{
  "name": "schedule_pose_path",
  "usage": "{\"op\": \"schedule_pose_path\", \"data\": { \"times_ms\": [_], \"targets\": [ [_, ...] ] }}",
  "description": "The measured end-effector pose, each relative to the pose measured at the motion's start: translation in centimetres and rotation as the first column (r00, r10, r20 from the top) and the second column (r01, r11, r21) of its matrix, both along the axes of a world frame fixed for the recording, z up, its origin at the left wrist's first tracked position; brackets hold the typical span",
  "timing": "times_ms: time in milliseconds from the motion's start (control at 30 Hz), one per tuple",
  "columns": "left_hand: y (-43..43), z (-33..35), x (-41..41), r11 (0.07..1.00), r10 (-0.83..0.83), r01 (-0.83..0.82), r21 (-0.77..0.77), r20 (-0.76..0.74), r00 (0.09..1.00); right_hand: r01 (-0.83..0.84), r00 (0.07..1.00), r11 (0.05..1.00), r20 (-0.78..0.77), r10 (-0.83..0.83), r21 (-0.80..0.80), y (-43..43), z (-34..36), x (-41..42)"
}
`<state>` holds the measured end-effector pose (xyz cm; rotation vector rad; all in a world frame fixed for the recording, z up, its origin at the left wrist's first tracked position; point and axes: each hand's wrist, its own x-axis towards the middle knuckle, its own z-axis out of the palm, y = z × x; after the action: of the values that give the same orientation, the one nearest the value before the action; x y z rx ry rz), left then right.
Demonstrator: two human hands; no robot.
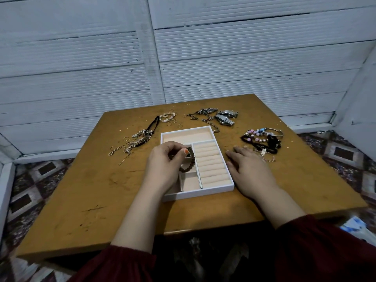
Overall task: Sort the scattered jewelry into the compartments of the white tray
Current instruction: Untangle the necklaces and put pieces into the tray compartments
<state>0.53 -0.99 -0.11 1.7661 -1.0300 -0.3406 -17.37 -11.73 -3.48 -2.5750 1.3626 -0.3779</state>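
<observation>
The white tray (209, 191) with peach lining sits in the middle of the wooden table. My left hand (164, 163) pinches a dark braided bracelet (190, 162) over the tray's small left compartments. Flat on the table just right of the tray lies my right hand (248, 169), fingers straight and holding nothing. Chains and a black cord necklace (138, 139) are spread to the tray's left. Small gold rings and a pearl piece (169, 118) lie behind it. Beaded bracelets and black pieces (262, 140) sit to the right, close to my right fingertips.
Two metal watches (225, 117) and a tangle of chain (203, 116) lie at the table's back edge. A white panelled wall stands close behind the table (101, 200). Patterned floor shows on both sides.
</observation>
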Motion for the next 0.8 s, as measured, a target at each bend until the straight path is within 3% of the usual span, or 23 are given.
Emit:
{"op": "schedule_pose_path", "data": {
  "times_ms": [367,800],
  "targets": [
    [-1.1,0.4,0.1,0.997,-0.006,0.013,0.076,-0.092,0.996,0.008,1.000,1.000,-0.001,-0.008,0.003,0.0,-0.1,0.1],
    [-1.3,-0.3,0.2,0.970,-0.050,-0.033,0.240,0.333,0.942,0.003,1.000,1.000,-0.013,-0.003,-0.008,0.0,0.0,0.1]
  ]
}}
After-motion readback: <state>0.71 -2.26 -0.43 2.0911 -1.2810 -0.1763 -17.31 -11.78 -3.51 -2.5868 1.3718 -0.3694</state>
